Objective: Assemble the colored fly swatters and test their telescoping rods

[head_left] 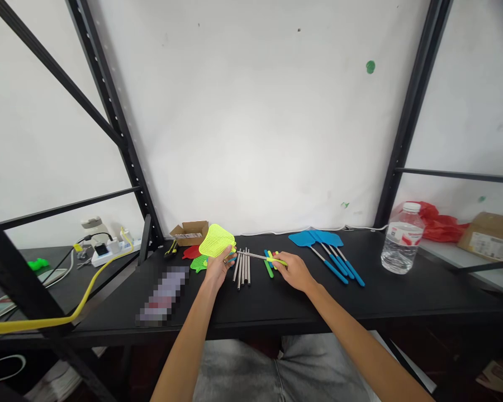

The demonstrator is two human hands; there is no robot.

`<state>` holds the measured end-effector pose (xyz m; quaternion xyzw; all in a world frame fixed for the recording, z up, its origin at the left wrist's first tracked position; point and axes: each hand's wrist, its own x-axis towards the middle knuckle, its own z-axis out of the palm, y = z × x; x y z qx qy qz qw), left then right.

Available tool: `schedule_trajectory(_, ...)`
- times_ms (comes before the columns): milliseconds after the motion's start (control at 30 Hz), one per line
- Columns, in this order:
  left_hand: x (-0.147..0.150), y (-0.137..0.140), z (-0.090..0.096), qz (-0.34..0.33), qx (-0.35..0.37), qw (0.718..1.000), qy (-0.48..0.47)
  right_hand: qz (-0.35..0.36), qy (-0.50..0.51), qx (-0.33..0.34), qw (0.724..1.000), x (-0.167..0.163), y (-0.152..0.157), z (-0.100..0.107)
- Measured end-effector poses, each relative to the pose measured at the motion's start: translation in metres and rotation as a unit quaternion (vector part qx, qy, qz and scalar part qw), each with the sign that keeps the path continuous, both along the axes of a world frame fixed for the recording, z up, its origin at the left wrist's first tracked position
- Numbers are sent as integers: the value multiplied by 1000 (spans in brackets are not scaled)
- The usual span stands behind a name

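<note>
Spanning left grip [218,268] to right grip [294,271], the yellow swatter [219,243] is clasped at head [214,238] and handle [278,261].

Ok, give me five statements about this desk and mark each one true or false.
1. The left hand holds a yellow mesh fly swatter head. True.
2. The right hand grips a blue handle. False: the handle is yellow.
3. Three blue fly swatters lie to the right of both hands. True.
4. The loose metal rods lie beside the water bottle. False: the metal rods lie between the hands.
5. The water bottle has its white cap on. True.
</note>
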<state>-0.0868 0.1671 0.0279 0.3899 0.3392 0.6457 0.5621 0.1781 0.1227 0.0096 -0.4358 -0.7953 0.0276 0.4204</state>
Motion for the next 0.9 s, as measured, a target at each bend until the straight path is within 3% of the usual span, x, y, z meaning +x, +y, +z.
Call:
schedule_trajectory(500,2,-3,0,-21,-12,1000,1,21,4,-14,1000,-1,-5,6)
schedule_trajectory(900,10,-3,-1,-39,19,999,3,61,21,-16,998,-3,-7,8)
